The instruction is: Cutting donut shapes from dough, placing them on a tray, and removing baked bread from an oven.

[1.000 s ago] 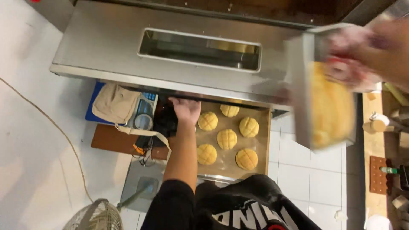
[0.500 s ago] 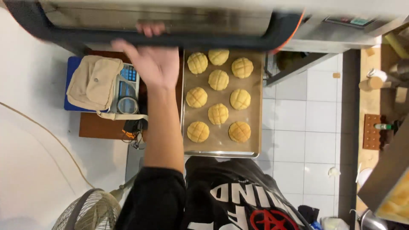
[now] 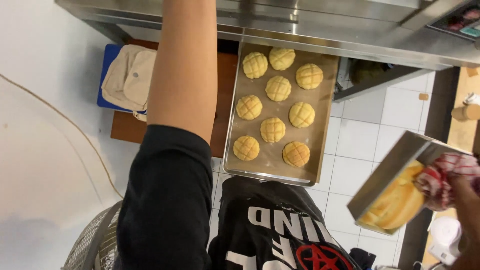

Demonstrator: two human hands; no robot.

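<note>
Eight round buns (image 3: 278,88) with a criss-cross top are sitting on a baking tray (image 3: 320,165), which is resting below the edge of a steel oven (image 3: 320,35) and above a white tiled floor (image 3: 360,135). The person's left arm (image 3: 182,75) is stretching straight up past the top of the picture, so the left hand itself is out of sight and its grip cannot be told. A black sleeve (image 3: 167,200) is covering the upper part of that arm.

At the lower right, the right hand (image 3: 462,175) is closing around a red and white checked cloth (image 3: 442,177), and through the cloth it is gripping the end of a metal loaf tin (image 3: 387,175). The tin is tilting on its side, well apart from the tray, and a golden loaf (image 3: 397,202) is showing at its open face.

To the left of the arm, a beige bag (image 3: 130,75) is lying on a blue box (image 3: 107,75), beside a brown board (image 3: 125,130). A wire fan guard (image 3: 92,245) is showing at the bottom left corner.
</note>
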